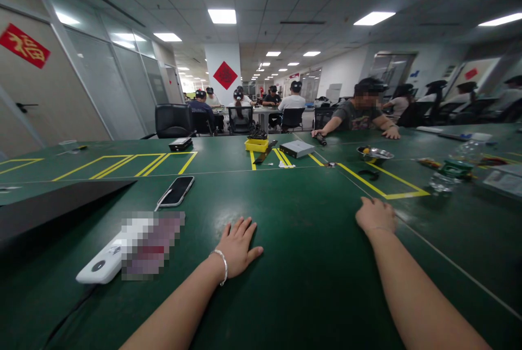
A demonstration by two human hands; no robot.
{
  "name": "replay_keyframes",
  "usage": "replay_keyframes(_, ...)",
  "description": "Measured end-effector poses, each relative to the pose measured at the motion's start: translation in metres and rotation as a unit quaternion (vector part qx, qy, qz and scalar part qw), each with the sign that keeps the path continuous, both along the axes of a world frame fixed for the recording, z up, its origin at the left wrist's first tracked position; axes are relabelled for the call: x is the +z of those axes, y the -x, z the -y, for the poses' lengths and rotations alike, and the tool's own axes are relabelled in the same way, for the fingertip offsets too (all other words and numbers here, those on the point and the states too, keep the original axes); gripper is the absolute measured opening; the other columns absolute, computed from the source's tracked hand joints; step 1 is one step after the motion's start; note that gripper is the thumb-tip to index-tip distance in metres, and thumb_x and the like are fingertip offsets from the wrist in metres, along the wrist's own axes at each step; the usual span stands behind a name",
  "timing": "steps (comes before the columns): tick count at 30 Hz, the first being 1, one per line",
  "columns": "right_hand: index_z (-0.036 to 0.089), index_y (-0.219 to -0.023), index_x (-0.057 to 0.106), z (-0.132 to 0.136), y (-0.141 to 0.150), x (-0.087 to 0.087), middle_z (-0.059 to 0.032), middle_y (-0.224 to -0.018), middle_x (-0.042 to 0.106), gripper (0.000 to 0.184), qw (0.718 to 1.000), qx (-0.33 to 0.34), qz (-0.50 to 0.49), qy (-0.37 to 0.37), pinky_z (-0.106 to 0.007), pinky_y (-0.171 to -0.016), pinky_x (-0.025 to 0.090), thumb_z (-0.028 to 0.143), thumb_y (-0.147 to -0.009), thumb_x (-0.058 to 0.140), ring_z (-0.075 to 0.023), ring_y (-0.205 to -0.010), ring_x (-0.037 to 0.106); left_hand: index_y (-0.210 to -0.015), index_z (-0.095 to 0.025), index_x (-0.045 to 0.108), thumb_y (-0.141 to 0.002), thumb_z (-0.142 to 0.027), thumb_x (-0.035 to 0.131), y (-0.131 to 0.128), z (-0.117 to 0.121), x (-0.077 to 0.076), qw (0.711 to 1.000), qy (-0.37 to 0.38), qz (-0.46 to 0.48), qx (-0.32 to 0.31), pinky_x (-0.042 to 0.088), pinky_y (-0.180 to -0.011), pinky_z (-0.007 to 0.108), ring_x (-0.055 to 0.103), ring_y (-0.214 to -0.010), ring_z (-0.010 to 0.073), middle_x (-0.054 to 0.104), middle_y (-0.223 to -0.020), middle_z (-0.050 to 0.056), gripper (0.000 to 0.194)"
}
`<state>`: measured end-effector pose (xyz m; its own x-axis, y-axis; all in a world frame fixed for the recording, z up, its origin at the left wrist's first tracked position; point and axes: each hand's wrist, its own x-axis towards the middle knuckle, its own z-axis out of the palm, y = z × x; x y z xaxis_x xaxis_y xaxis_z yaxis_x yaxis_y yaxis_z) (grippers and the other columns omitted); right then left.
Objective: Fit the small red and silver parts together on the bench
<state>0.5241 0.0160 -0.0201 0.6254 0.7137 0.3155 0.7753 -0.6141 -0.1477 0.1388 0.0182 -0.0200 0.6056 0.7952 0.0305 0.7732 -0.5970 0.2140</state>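
My left hand [238,244] lies flat on the green table [310,263], fingers stretched out and slightly spread, a silver bracelet on its wrist. It holds nothing. My right hand [376,215] rests on the table further right, knuckles up and fingers curled under; whether anything is inside it is hidden. A black phone [176,191] lies on the table beyond my left hand. A white device [106,263] with a round lens sits to the left of that hand, partly blurred out.
A dark flat panel [53,203] lies at the left. Yellow tape lines mark the table. Further off are a yellow tray [256,145], a grey box [297,148], a metal bowl [374,153] and a plastic bottle [452,168]. A person [361,113] sits opposite; others sit behind.
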Motion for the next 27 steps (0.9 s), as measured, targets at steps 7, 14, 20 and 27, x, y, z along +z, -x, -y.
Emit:
replay_keyframes(7,0.021,-0.095,0.059,0.001,-0.022,-0.006,-0.0120,-0.095,0.056,0.035,0.995,-0.018,-0.089,0.045,-0.038,-0.064,0.042,0.019,-0.066,0.039,-0.0277,-0.087,0.051,-0.124,-0.023,0.028,-0.076,-0.054,0.026,-0.004,0.001,-0.003,0.999,-0.017,0.025,0.027,0.011,-0.097,0.049,0.014,-0.123,0.0250,0.025,-0.133,0.007,0.057)
replay_keyframes(14,0.023,-0.097,0.056,0.003,-0.013,0.001,-0.0130,-0.093,0.056,0.033,0.993,-0.044,-0.108,0.001,-0.041,-0.062,0.042,0.028,-0.072,0.034,-0.0297,-0.087,0.049,-0.122,-0.024,0.031,-0.076,-0.053,0.029,-0.005,0.002,0.002,0.999,-0.001,0.032,0.033,0.012,-0.097,0.049,0.015,-0.123,0.0255,0.025,-0.133,0.006,0.054)
replay_keyframes(20,0.019,-0.102,0.049,0.001,-0.010,0.000,-0.0141,-0.088,0.055,0.036,0.990,-0.064,-0.121,-0.018,-0.039,-0.063,0.041,0.032,-0.078,0.025,-0.0266,-0.085,0.051,-0.120,-0.024,0.033,-0.077,-0.049,0.031,-0.006,0.001,0.000,0.999,-0.005,0.037,0.038,0.012,-0.097,0.049,0.016,-0.122,0.0248,0.027,-0.132,0.006,0.049)
replay_keyframes(27,0.016,-0.094,0.051,-0.007,0.044,0.020,-0.0081,-0.090,0.055,0.027,0.985,0.146,-0.067,-0.057,-0.029,-0.070,0.039,0.029,-0.078,0.033,-0.0181,-0.084,0.051,-0.115,-0.025,0.038,-0.078,-0.044,0.034,-0.005,0.001,0.002,0.998,-0.001,0.057,0.036,0.013,-0.096,0.049,0.019,-0.121,0.0248,0.033,-0.129,0.003,0.042)
